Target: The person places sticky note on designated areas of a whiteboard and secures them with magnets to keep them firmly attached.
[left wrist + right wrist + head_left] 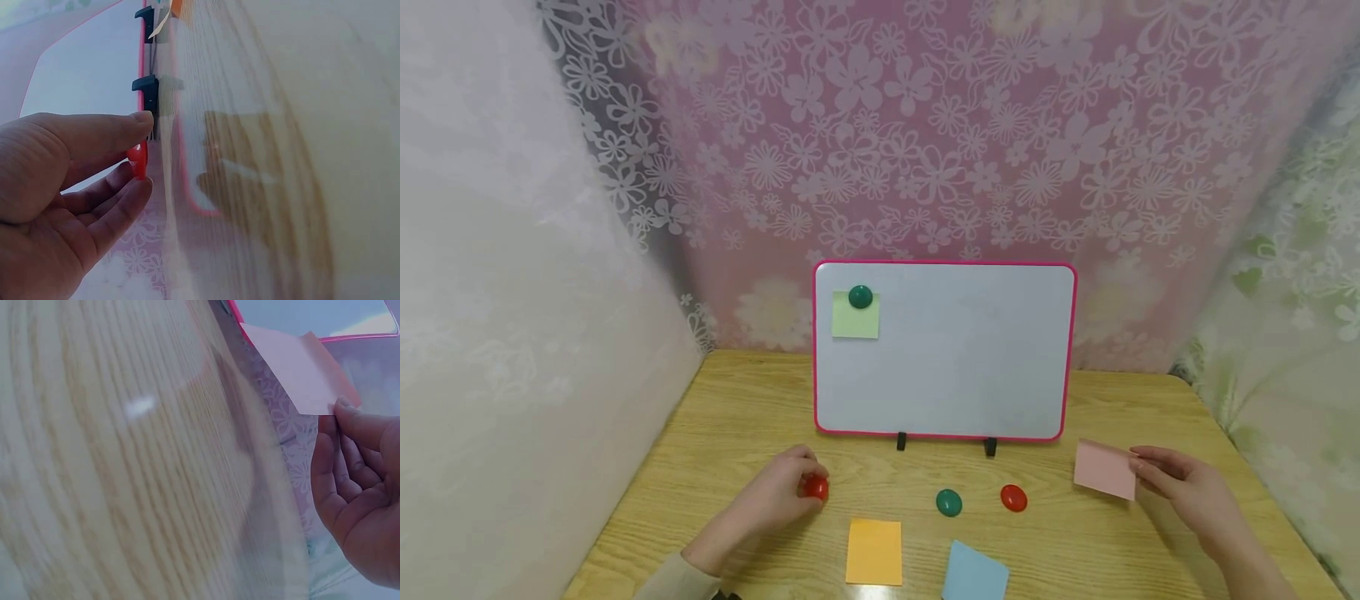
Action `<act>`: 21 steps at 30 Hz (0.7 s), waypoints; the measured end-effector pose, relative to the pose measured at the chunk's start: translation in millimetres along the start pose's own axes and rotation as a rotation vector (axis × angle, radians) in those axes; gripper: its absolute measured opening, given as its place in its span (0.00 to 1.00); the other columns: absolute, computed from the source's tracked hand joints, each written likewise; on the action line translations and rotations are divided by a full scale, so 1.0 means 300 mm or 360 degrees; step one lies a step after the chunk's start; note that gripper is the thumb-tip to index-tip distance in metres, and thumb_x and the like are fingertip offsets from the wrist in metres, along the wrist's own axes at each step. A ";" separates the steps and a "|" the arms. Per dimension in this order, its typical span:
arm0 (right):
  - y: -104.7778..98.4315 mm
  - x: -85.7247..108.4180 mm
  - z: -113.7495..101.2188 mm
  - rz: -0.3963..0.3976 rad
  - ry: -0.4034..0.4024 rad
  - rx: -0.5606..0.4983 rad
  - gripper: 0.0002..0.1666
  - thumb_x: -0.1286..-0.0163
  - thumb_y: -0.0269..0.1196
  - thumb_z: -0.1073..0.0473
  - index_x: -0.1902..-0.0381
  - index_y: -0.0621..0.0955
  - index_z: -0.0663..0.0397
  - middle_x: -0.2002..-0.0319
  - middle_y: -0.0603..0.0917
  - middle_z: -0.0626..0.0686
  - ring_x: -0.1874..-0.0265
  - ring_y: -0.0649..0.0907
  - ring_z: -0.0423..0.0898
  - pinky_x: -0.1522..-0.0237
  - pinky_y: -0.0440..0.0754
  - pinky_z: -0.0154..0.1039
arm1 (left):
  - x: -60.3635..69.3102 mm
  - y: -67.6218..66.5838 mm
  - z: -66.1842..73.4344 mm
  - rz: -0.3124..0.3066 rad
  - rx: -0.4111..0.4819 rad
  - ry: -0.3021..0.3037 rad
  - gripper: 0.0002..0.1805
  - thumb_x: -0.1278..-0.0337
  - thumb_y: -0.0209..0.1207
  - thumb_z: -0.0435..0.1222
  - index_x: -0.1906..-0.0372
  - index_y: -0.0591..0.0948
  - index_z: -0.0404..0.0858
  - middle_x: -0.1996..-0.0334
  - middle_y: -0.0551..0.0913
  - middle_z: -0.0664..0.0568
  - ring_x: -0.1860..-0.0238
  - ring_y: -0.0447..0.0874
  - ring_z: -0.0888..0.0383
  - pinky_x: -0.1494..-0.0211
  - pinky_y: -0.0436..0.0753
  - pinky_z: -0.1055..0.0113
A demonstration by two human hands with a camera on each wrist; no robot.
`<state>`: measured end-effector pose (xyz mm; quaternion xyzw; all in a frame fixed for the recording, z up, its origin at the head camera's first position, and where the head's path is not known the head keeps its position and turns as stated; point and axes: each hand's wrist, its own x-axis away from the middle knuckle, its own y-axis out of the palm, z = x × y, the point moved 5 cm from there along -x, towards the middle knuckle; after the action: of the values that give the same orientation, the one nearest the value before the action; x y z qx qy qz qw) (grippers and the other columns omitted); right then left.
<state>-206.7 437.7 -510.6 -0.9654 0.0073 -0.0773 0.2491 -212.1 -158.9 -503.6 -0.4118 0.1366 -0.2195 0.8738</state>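
Note:
In the head view my left hand [778, 493] pinches a round red magnet [816, 487] at the left of the table. The left wrist view shows the red magnet [139, 161] between thumb and fingertips. My right hand [1197, 492] holds a pink sticky note [1105, 471] by its right edge, above the table at the right. Up close in the right wrist view, the thumb presses the pink note [300, 372] near a corner. A whiteboard [970, 358] with a pink frame stands at the back. On its upper left, a green magnet [861, 297] holds a light green note [855, 323].
A green magnet [949, 502] and a red magnet [1013, 497] lie before the board on the wooden table [737, 400]. Nearer are an orange note [874, 552] and a blue note [976, 573]. Black feet [991, 447] support the board. Flowered curtains [925, 150] hang behind.

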 end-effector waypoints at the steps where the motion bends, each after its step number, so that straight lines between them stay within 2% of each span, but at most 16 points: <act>1: 0.002 -0.001 -0.002 -0.0002 0.0000 0.0000 0.40 0.18 0.63 0.43 0.26 0.72 0.72 0.49 0.85 0.31 0.55 0.86 0.27 0.51 0.88 0.37 | -0.002 -0.001 0.001 0.0007 0.0004 0.0001 0.18 0.48 0.78 0.26 0.50 0.89 0.32 0.58 0.80 0.55 0.58 0.81 0.58 0.56 0.85 0.67; 6: 0.011 -0.005 -0.014 -0.0006 -0.0006 0.0014 0.42 0.19 0.63 0.42 0.25 0.72 0.72 0.48 0.85 0.32 0.55 0.85 0.27 0.51 0.87 0.35 | -0.011 -0.005 0.005 0.0073 -0.0002 0.0028 0.19 0.49 0.79 0.26 0.50 0.89 0.31 0.57 0.80 0.55 0.58 0.81 0.57 0.55 0.86 0.67; 11: 0.027 -0.012 -0.031 0.0012 -0.0052 -0.0015 0.41 0.19 0.64 0.43 0.26 0.73 0.72 0.50 0.84 0.29 0.54 0.86 0.27 0.51 0.87 0.35 | -0.023 -0.010 0.009 0.0129 -0.0010 0.0025 0.19 0.49 0.78 0.26 0.50 0.89 0.32 0.56 0.81 0.56 0.57 0.81 0.59 0.54 0.86 0.66; 15: 0.042 -0.024 -0.041 0.0030 -0.0091 -0.0070 0.39 0.19 0.65 0.45 0.28 0.74 0.73 0.52 0.84 0.27 0.54 0.86 0.27 0.50 0.88 0.35 | -0.034 -0.009 0.013 0.0140 -0.0007 -0.0001 0.18 0.47 0.78 0.26 0.50 0.89 0.32 0.56 0.81 0.56 0.57 0.82 0.59 0.53 0.87 0.66; 21: 0.063 -0.046 -0.059 0.0024 -0.0128 -0.0079 0.38 0.19 0.65 0.46 0.29 0.75 0.73 0.50 0.86 0.32 0.54 0.86 0.28 0.50 0.87 0.35 | -0.053 -0.008 0.025 0.0153 0.0003 -0.0001 0.18 0.47 0.78 0.26 0.50 0.89 0.33 0.56 0.81 0.56 0.56 0.83 0.56 0.53 0.87 0.64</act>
<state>-222.6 413.2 -506.4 -0.9735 0.0066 -0.0364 0.2257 -223.3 -147.5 -496.1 -0.4039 0.1559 -0.1771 0.8838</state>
